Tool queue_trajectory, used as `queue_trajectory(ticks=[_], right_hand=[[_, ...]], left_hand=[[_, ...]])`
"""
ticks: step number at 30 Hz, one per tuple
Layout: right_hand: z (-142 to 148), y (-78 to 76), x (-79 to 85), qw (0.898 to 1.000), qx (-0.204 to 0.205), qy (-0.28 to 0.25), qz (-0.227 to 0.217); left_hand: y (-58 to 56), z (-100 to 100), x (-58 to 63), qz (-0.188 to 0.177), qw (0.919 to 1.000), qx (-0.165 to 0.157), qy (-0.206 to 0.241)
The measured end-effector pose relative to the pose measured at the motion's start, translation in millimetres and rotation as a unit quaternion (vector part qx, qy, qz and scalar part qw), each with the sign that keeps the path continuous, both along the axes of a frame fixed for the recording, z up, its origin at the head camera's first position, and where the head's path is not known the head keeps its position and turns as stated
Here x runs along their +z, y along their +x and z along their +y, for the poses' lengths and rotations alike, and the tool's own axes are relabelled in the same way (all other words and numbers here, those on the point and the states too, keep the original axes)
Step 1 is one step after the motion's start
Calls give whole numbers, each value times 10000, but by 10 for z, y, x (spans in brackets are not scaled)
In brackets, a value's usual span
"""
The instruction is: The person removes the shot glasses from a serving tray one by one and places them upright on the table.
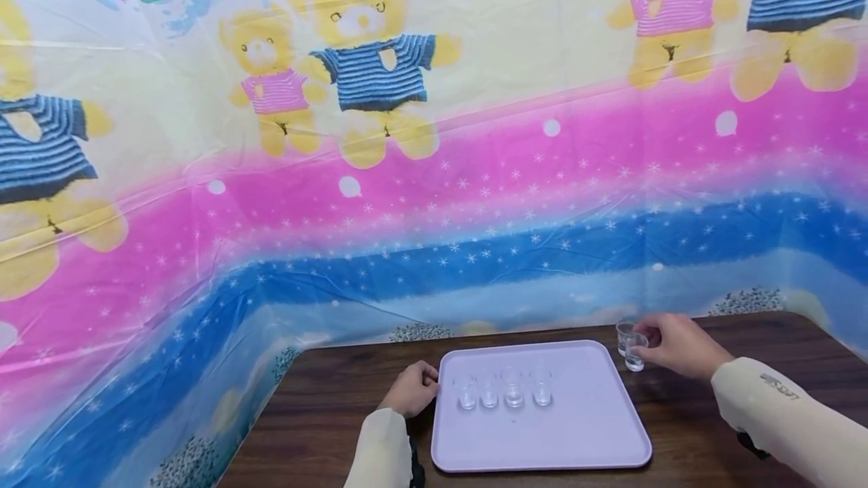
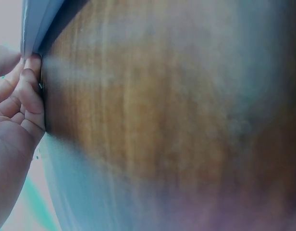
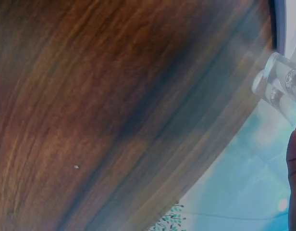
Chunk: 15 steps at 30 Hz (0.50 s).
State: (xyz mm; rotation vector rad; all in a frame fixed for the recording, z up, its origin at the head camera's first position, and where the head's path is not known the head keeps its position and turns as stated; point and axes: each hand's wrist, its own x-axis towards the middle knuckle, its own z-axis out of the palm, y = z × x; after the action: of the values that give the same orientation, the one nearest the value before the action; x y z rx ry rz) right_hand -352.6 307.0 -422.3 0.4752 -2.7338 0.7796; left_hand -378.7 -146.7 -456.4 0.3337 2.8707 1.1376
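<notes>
My left hand (image 1: 412, 388) is at the left edge of a pale lilac tray (image 1: 542, 439). In the left wrist view, its thumb and curled fingers pinch the tray's rim (image 2: 31, 29). Off the tray's right side, my right hand (image 1: 681, 345) pinches a small clear shot glass (image 1: 634, 356) between thumb and fingers. Just behind that one stands a second clear shot glass (image 1: 621, 337). Both glasses overlap at the edge of the right wrist view, where only part of the hand (image 3: 295, 163) shows. Several similar shot glasses (image 1: 513, 390) stand upright in a row on the tray.
Under everything is a dark wood-grain table (image 1: 325, 398). A curtain-like sheet (image 1: 475, 194) printed with teddy bears and pink and blue bands hangs behind the table's far edge. One pale speck (image 3: 76, 167) lies on the tabletop.
</notes>
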Motion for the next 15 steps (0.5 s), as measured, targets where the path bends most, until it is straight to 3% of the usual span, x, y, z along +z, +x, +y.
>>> queue_trajectory(ticks=[6,15], right_hand=[[5,-4,-42,9997,-147,103,-178],[20,-36,-89,9996,-194,157,-104]], left_hand=[[1,-2,3,20,10000,-30,34],[-37,-11,-23,44,10000,-71,51]])
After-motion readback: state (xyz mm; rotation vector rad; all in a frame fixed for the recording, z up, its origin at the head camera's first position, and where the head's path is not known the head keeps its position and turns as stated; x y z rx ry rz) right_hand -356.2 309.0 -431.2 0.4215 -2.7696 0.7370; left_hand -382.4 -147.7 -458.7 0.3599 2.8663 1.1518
